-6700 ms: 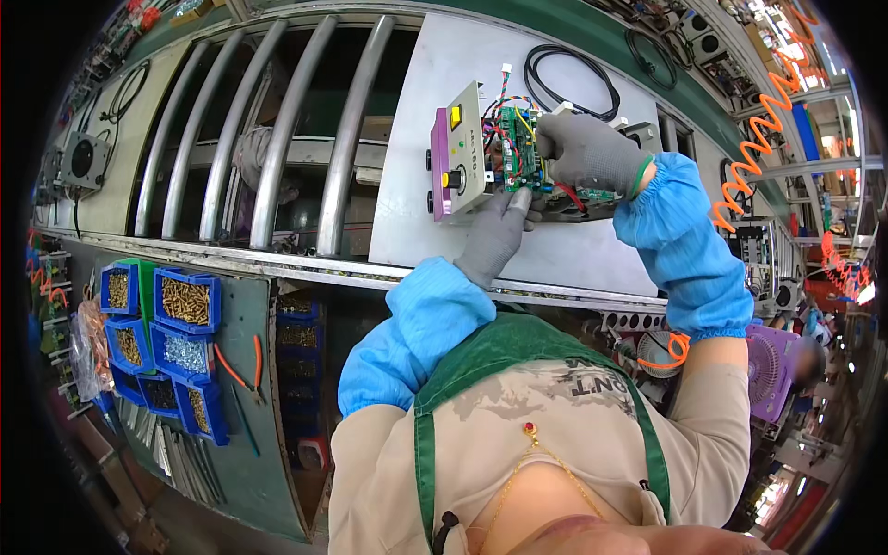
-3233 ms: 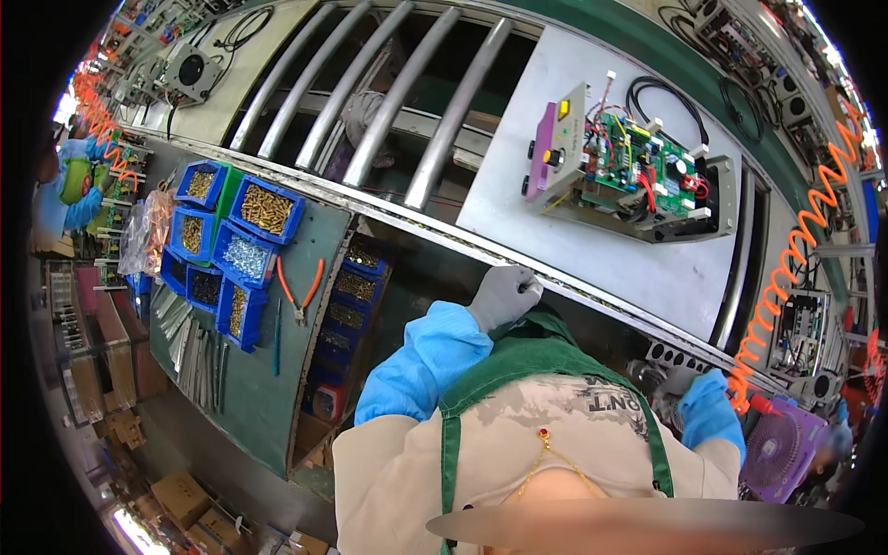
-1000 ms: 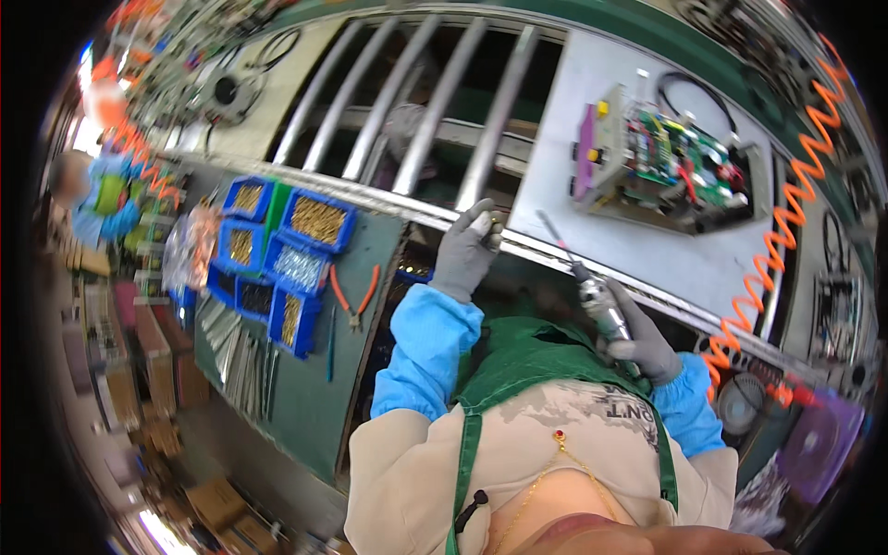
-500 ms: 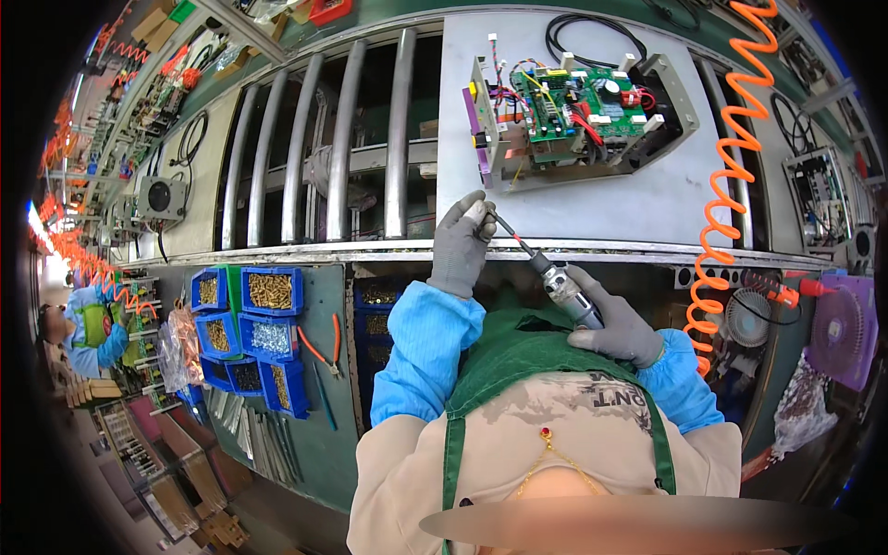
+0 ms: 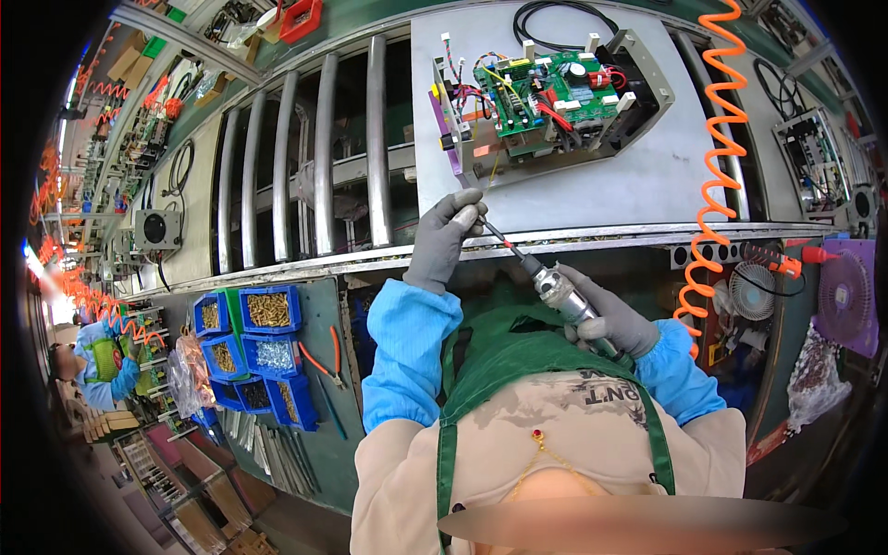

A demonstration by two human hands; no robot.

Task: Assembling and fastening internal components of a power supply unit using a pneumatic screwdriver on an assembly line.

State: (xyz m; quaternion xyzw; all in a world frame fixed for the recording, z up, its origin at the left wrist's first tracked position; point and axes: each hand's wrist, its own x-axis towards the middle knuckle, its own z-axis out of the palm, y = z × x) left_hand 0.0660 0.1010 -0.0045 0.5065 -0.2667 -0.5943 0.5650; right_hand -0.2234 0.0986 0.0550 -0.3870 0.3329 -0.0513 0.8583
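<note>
My right hand (image 5: pixel 614 313), in a grey glove, is wrapped round the silver body of a power screwdriver (image 5: pixel 561 292). Its long bit points up and left. At the tip of the bit, my gloved left hand (image 5: pixel 446 237) has its fingers pinched together; whatever they pinch is too small to make out. Just beyond the left fingertips stands an open metal chassis (image 5: pixel 638 129) with a green circuit board (image 5: pixel 564 88), coloured wires and a purple panel on its left side. The chassis rests on a pale board (image 5: pixel 555 208).
Metal rollers (image 5: pixel 326 157) run left of the pale board. Blue bins (image 5: pixel 270 308) of screws and other small parts sit at left, beside orange-handled pliers (image 5: pixel 324 359). An orange coiled hose (image 5: pixel 717 185) hangs at right, near a purple fan guard (image 5: pixel 844 294). Another person (image 5: pixel 104 363) is far left.
The view has shifted, so the chassis appears farther left and higher. Both hands stay on the same places at the screwdriver and its tip.
</note>
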